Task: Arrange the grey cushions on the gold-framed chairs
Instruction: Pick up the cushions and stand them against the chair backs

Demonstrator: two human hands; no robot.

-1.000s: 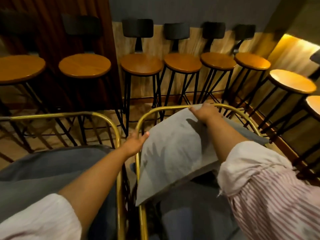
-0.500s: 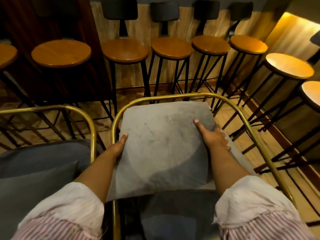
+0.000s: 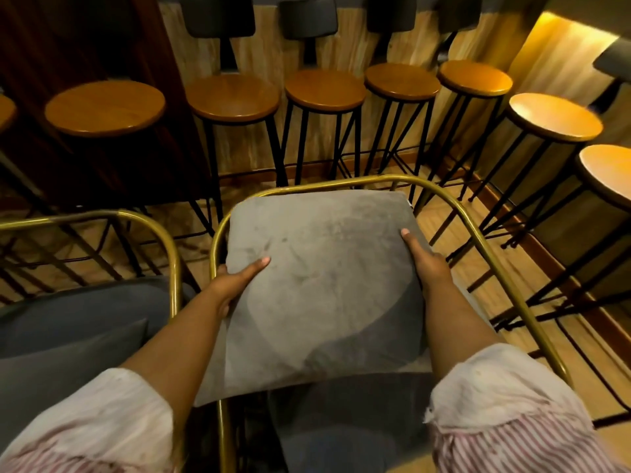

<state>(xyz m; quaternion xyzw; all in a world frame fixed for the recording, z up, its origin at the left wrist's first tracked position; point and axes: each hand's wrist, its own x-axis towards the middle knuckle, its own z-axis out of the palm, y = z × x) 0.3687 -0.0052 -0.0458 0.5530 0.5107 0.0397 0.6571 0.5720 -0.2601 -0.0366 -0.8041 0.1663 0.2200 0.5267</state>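
Two hands gripped one grey cushion (image 3: 317, 285) by its sides, holding it against the curved back rail of the right gold-framed chair (image 3: 478, 230). The left hand (image 3: 235, 279) clasped the cushion's left edge, thumb laid over the front face and fingers hidden behind the fabric. The right hand (image 3: 426, 261) held the right edge, its thumb stretched up along the front and the other fingers out of sight behind. The cushion stood tilted, its top edge just under the top of the rail and its lower edge over the chair's dark seat (image 3: 341, 421). Both forearms came out of rolled striped sleeves (image 3: 505, 421).

Beside it on the left stood a second gold-framed chair (image 3: 164, 240), with another grey cushion (image 3: 68, 363) lying on its seat near the front left corner. Beyond both chairs, a row of bar stools (image 3: 324, 90) with round wooden seats and black legs lined the wall and continued along the right side.
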